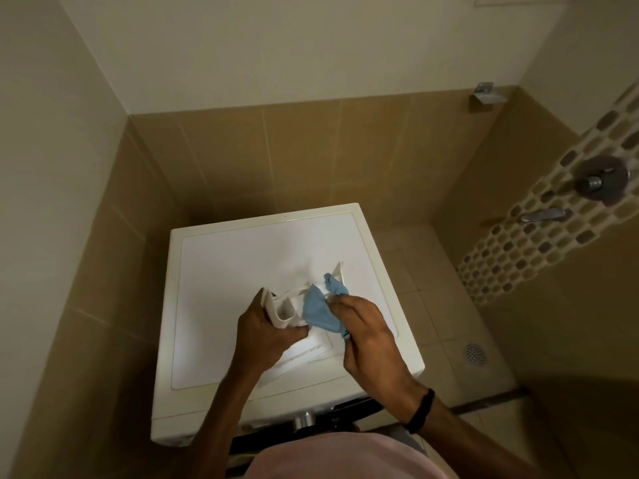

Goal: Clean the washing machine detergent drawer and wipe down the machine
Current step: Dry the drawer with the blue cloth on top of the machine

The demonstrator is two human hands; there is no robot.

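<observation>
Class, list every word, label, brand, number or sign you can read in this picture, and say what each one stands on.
No text can be read anywhere.
On the washing machine top: plain white, no print.
On the drawer and the blue cloth: no marks show.
On the front panel: mostly hidden by the arms and dark, so any lettering there cannot be read.

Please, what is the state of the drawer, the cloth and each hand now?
detergent drawer: out of the washing machine, held above its top.
blue cloth: bunched, against the drawer.
left hand: grips the drawer's end.
right hand: pinches the cloth.
</observation>
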